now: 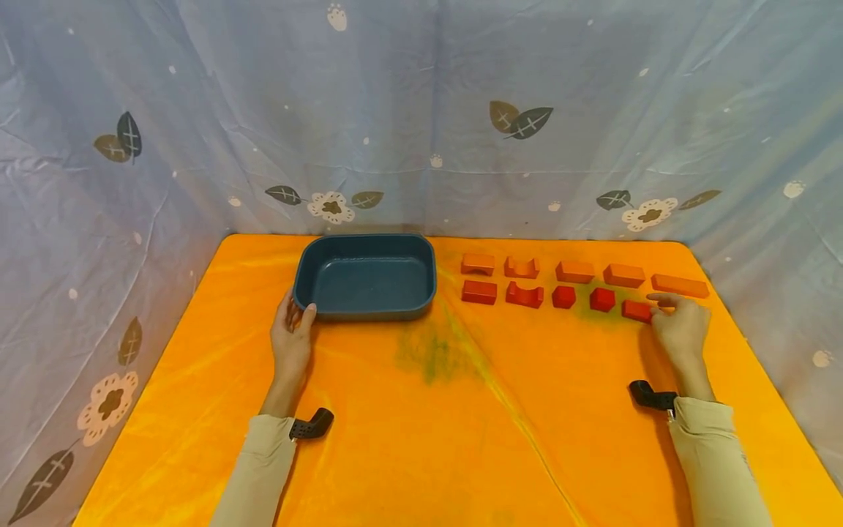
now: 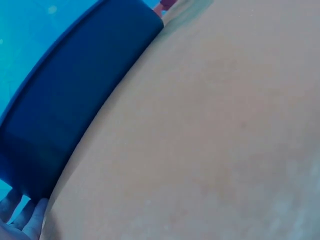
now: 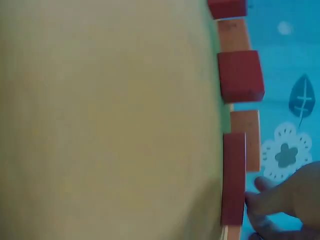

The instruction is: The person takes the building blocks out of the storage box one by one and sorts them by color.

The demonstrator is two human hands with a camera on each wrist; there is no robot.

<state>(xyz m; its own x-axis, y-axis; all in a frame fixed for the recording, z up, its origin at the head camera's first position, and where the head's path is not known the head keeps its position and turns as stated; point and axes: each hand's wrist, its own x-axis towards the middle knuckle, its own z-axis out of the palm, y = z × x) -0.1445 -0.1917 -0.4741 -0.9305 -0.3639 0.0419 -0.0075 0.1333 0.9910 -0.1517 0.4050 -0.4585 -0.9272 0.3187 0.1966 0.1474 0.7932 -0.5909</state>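
Note:
My left hand (image 1: 292,338) holds the near left corner of a dark blue rectangular tub (image 1: 365,316), thumb at the front wall and fingers along the left side. In the left wrist view, fingertips (image 2: 36,220) meet the lower corner of the tub. At the far right, my right hand (image 1: 683,326) is beside the right end of a small red rectangular block (image 1: 636,311). Its thumb is at the block's edge, and the index finger stretches out behind it. The right wrist view shows the fingers spread next to that red block (image 3: 233,180), not closed around it.
Two rows of blocks lie right of the tub. Behind are orange ones, including an arch (image 1: 478,263), a curved block (image 1: 522,267) and a long bar (image 1: 680,285). In front are red ones, including cubes (image 1: 602,299). Patterned curtains (image 1: 435,88) border the yellow-orange table (image 1: 408,439).

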